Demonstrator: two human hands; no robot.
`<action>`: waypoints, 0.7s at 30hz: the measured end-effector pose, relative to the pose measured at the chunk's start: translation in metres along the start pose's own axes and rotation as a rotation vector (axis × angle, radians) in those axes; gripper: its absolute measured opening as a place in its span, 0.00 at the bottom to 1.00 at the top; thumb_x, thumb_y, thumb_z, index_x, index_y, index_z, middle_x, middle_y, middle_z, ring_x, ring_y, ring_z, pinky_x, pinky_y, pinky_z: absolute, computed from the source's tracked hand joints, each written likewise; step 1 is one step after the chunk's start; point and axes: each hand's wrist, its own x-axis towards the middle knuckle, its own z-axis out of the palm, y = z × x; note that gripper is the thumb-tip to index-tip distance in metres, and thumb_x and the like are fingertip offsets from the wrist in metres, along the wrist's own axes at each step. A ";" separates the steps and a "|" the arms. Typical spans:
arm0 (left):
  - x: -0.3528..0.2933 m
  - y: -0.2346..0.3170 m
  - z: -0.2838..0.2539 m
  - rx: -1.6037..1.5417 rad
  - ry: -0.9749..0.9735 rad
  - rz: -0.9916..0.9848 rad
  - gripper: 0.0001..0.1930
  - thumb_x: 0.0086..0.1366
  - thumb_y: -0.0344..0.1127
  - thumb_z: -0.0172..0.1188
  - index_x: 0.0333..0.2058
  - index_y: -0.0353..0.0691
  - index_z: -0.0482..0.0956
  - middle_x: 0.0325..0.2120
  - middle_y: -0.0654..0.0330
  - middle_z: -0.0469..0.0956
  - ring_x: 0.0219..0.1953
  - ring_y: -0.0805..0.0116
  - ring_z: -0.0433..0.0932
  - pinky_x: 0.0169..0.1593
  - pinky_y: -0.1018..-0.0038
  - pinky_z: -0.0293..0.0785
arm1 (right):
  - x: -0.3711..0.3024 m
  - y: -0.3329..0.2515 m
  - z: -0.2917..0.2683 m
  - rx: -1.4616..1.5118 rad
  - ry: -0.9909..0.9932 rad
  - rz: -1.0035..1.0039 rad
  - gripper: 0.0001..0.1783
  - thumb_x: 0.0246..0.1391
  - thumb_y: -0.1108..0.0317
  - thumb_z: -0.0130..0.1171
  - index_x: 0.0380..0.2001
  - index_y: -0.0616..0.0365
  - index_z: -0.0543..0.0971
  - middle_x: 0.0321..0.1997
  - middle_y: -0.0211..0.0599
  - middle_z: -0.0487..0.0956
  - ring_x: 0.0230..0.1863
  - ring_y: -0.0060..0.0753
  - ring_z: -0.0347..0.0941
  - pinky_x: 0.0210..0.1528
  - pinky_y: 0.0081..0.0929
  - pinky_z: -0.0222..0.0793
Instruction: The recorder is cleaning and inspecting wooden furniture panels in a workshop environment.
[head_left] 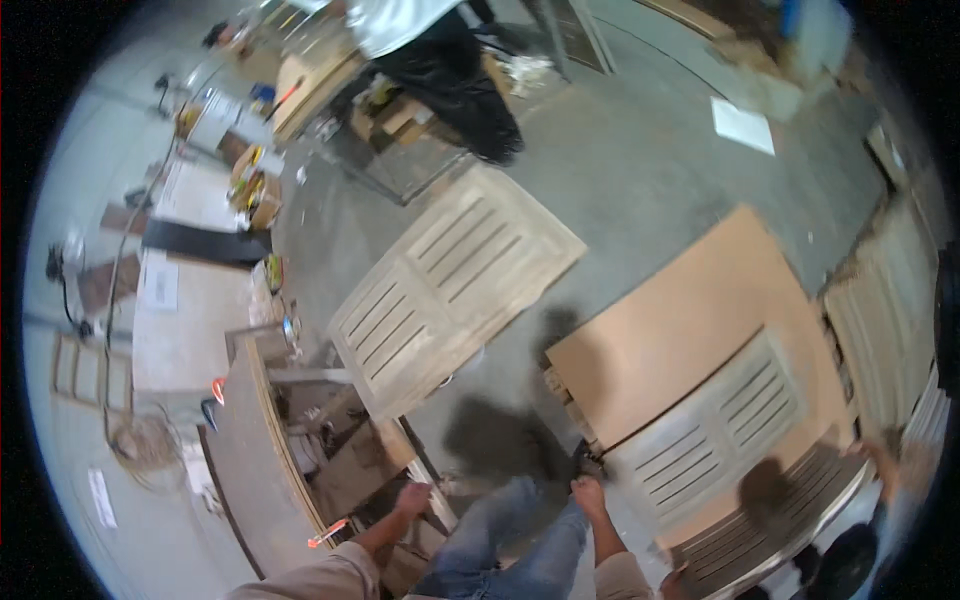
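My left hand (412,498) is curled beside a pale wooden strip at the bench edge; whether it holds anything is hidden. My right hand (588,492) is closed just below a small dark object (590,460), and I cannot make out what lies in its fingers. Ahead of me a pale wooden slatted panel (435,275) extends from the bench over the floor. To my right a second slatted panel (712,432) lies on a large brown board (665,340). Close by, a darker slatted panel (765,525) has another person's hand (880,462) at its far end.
A workbench (240,450) with open shelving below stands at my left, an orange-handled tool (328,533) on its edge. Farther left is a pale table (185,330) with a black strip. Another person (440,75) stands at the far side. Stacked boards (885,310) line the right.
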 end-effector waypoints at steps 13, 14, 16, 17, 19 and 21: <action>0.214 -0.112 -0.118 -0.774 0.385 -0.521 0.55 0.55 0.71 0.54 0.68 0.34 0.47 0.64 0.42 0.58 0.65 0.43 0.57 0.65 0.58 0.56 | 0.409 -0.353 -0.221 -0.343 0.413 -0.040 0.48 0.51 0.47 0.59 0.66 0.66 0.54 0.71 0.53 0.53 0.71 0.52 0.49 0.68 0.44 0.51; 0.230 -0.093 -0.133 -0.835 0.369 -0.604 0.54 0.55 0.71 0.54 0.67 0.34 0.49 0.63 0.43 0.59 0.65 0.45 0.59 0.65 0.59 0.57 | 0.437 -0.346 -0.229 -0.329 0.406 -0.031 0.49 0.51 0.46 0.60 0.66 0.65 0.54 0.71 0.52 0.54 0.71 0.52 0.49 0.68 0.46 0.52; 0.255 -0.061 -0.166 -0.999 0.317 -0.565 0.52 0.56 0.70 0.55 0.66 0.33 0.53 0.62 0.44 0.62 0.64 0.47 0.61 0.64 0.61 0.58 | 0.480 -0.323 -0.250 -0.283 0.397 -0.021 0.50 0.49 0.44 0.60 0.66 0.63 0.54 0.70 0.51 0.55 0.71 0.52 0.50 0.68 0.49 0.52; 0.254 -0.059 -0.172 -1.115 0.301 -0.474 0.51 0.56 0.70 0.55 0.65 0.33 0.56 0.61 0.45 0.64 0.63 0.49 0.63 0.63 0.61 0.59 | 0.485 -0.327 -0.245 -0.274 0.359 -0.027 0.51 0.49 0.44 0.62 0.65 0.68 0.55 0.68 0.56 0.57 0.69 0.54 0.52 0.68 0.45 0.52; 0.253 -0.050 -0.181 -1.196 0.326 -0.414 0.48 0.56 0.69 0.56 0.62 0.32 0.61 0.59 0.46 0.67 0.61 0.51 0.66 0.62 0.63 0.61 | 0.486 -0.343 -0.245 -0.248 0.299 -0.052 0.54 0.47 0.43 0.65 0.62 0.77 0.56 0.64 0.66 0.61 0.67 0.60 0.57 0.67 0.37 0.54; 0.252 -0.045 -0.192 -1.108 0.392 -0.485 0.45 0.58 0.67 0.56 0.60 0.30 0.65 0.57 0.48 0.70 0.58 0.53 0.69 0.60 0.64 0.62 | 0.481 -0.362 -0.247 -0.373 0.259 0.062 0.53 0.46 0.37 0.62 0.63 0.67 0.59 0.64 0.63 0.62 0.66 0.61 0.56 0.66 0.46 0.55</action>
